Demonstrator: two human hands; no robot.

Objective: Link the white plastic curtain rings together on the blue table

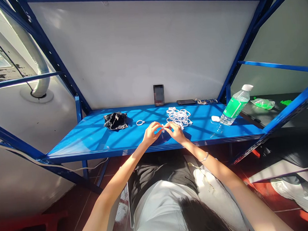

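Note:
My left hand (152, 132) and my right hand (176, 132) meet fingertip to fingertip above the front of the blue table (92, 141). Both are closed in a pinch on a small white piece (163, 126), mostly covered by the fingers; its exact kind cannot be made out. Just beyond my right hand lies a loose pile of white plastic rings (179, 116). One white ring (143, 122) with a small tab rests alone, left of my left hand. Farther left sits a crumpled black plastic bag (116, 121).
A phone (159, 95) leans upright against the back panel, with another dark phone (186, 102) lying flat and a bundled cable (205, 101) beside it. At the right, a tilted water bottle (235, 106) stands near a white case (215, 118). Blue metal posts (244, 49) frame the table.

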